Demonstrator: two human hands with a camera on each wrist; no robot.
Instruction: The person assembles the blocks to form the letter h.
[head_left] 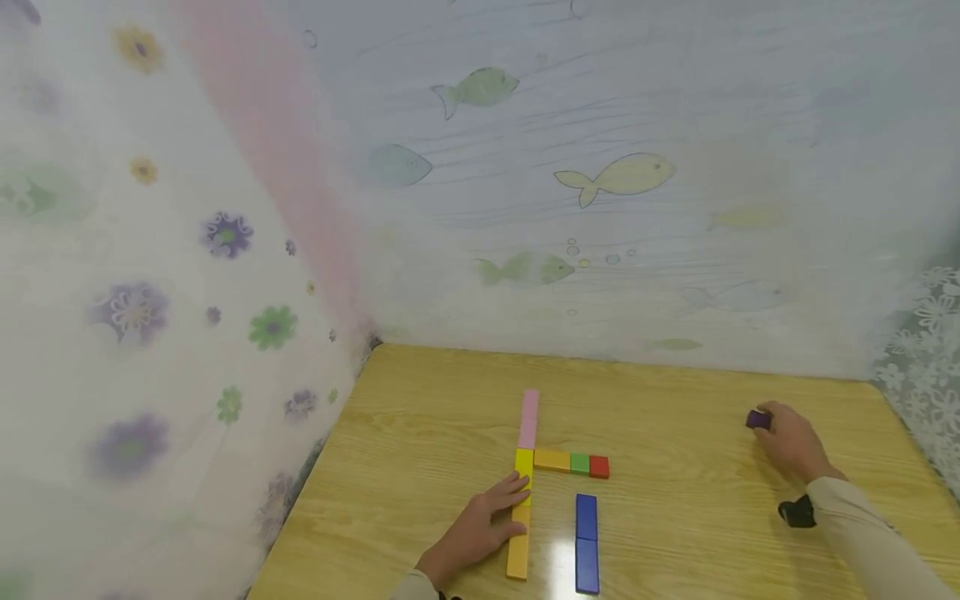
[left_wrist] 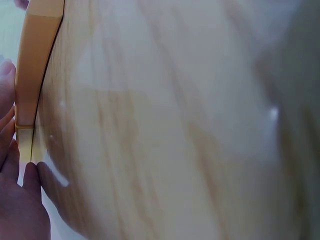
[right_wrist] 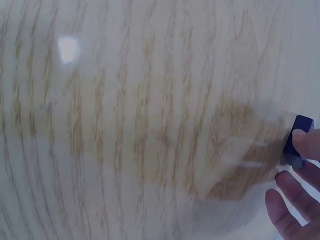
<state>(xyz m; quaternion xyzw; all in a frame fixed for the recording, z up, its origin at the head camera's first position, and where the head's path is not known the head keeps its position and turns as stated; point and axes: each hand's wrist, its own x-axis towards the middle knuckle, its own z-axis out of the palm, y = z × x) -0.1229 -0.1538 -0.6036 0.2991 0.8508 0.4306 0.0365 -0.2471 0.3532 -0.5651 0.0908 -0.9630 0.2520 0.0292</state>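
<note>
My right hand (head_left: 793, 442) pinches a small dark purple block (head_left: 753, 419) between thumb and fingers at the table's right side; in the right wrist view the purple block (right_wrist: 298, 137) stands at the right edge. My left hand (head_left: 480, 527) rests with extended fingers across a yellow block (head_left: 524, 461), its thumb touching the orange block (head_left: 518, 554) below. A pink strip (head_left: 529, 417) continues that line upward. Branching right from the line are another orange block (head_left: 552, 460), a green block (head_left: 580, 464) and a red block (head_left: 599, 467).
Two blue blocks, an upper one (head_left: 587, 517) and a lower one (head_left: 587, 567), lie end to end right of the line. The wood-grain table (head_left: 675, 500) meets a wall (head_left: 637, 317) with painted fish behind and a flowered wall (head_left: 187, 375) at left.
</note>
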